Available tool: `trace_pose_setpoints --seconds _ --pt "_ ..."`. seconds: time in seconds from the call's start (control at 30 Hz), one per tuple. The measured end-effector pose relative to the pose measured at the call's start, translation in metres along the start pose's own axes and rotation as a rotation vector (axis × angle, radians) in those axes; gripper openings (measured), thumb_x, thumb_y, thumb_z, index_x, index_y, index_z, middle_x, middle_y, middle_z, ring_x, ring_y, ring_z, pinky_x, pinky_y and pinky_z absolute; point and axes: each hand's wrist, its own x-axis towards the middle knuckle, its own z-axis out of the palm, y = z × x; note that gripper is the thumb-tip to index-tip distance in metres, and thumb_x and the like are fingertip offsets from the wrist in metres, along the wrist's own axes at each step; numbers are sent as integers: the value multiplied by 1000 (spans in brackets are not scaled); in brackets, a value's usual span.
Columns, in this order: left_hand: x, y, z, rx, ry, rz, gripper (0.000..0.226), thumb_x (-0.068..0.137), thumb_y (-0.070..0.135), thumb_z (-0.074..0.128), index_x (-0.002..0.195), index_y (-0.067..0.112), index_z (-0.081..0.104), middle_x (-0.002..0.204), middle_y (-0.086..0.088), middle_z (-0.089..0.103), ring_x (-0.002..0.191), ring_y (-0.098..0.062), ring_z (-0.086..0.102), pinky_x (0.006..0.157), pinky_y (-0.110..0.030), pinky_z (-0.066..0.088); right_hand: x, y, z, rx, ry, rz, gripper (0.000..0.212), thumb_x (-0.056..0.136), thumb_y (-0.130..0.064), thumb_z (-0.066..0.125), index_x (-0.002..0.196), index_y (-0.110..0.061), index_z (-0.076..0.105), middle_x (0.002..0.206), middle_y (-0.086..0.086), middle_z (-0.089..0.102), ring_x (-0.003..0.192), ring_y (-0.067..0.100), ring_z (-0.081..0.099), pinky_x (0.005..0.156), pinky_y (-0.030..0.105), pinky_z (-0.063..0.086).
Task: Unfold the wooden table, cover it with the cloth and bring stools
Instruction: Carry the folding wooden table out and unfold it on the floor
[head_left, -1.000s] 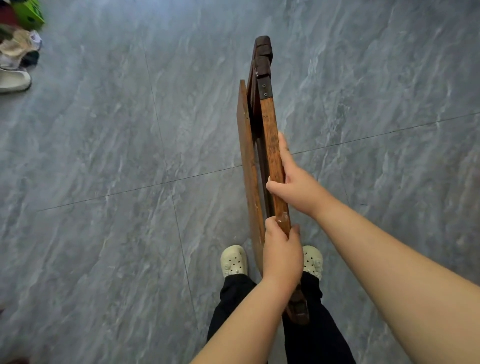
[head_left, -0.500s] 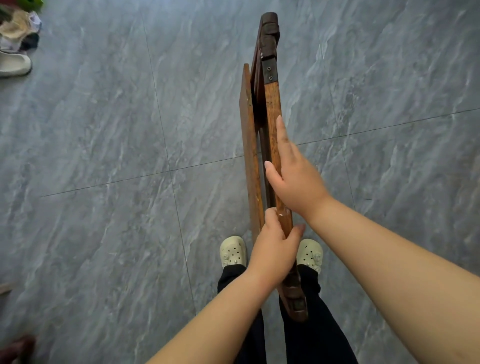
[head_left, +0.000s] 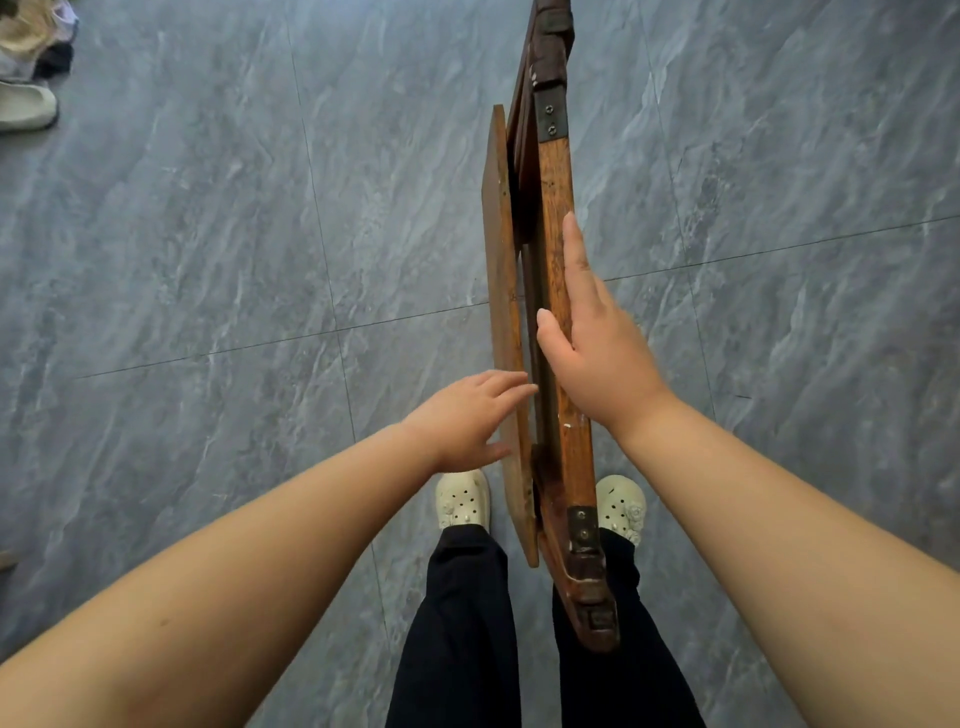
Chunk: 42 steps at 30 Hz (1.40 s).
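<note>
**Folded table steadied on edge, not yet opened**

The wooden table (head_left: 555, 208) is stood folded on its edge, directly beneath both hands. The right hand (head_left: 597, 353) is laid flat along the thick rail with fingers straight, apparently to steady it. The left hand (head_left: 462, 423), with fingers extended and gripping nothing, is set against the thin board (head_left: 501, 260) beside the rail, probably so the two can be parted. Grey floor tiles (head_left: 208, 260) are spread all around.

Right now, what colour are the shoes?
The shoes are cream, with small holes; the head view shows them.
</note>
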Motion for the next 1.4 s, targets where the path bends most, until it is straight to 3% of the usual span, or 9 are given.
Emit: trace_pose_setpoints --seconds 0.27,0.43,0.5,0.57,0.63,0.77,1.07,1.23,1.4 --pt "47 6 6 674 -211 197 50 86 20 59 134 18 45 145 -5 39 140 -27 23 113 -55 -1 1 10 -1 69 -2 -15 74 96 -20 42 149 -29 -8 147 3 33 117 20 44 87 34 44" --pt "60 2 14 723 -208 184 40 87 15 54 127 20 55 137 -1 50 134 -23 35 113 -50 -4 0 9 -4 87 9 -25 73 95 -20 42 149 -29 -6 144 7 36 112 24 46 86 41 48" --pt "61 6 8 763 -154 112 31 89 29 52 118 31 63 124 14 59 124 -6 45 115 -29 8 1 7 -4 78 3 -24 73 95 -20 42 148 -29 -7 142 9 38 110 27 49 82 43 50" --pt "63 1 3 723 -85 173 29 92 25 51 118 22 64 125 8 60 121 -5 47 99 -1 15 1 6 -3 70 1 -28 74 95 -20 42 148 -30 -7 140 11 39 108 27 52 79 43 51" --pt "66 -7 5 766 -264 366 33 93 16 49 124 17 58 133 1 54 127 -14 41 105 -10 18 1 6 -3 71 -7 -32 74 95 -20 42 148 -30 -8 139 11 39 108 25 53 79 42 51" --pt "52 -20 -5 594 -329 256 25 90 18 53 113 15 62 121 0 58 121 -22 43 109 -38 29 1 8 -4 76 -10 -28 74 95 -19 42 148 -31 -8 140 9 39 105 27 54 77 45 51" --pt "7 -46 -35 634 -344 397 23 93 21 50 112 12 60 110 -2 57 103 -20 46 91 -32 41 0 0 -3 57 -28 -13 73 96 -21 41 148 -32 -9 145 6 36 106 31 53 78 47 52" --pt "-29 -54 -60 565 -398 398 37 90 42 46 109 16 63 110 1 58 104 -17 47 92 -32 38 1 -3 2 38 -31 1 73 96 -22 41 148 -33 -10 145 7 36 103 31 55 75 43 52" --pt "-61 -60 -79 413 -159 482 53 92 54 28 85 20 68 88 6 62 84 -12 49 84 -31 39 -1 -2 2 38 -26 22 74 96 -21 41 147 -36 -10 152 0 28 109 31 51 84 44 49"
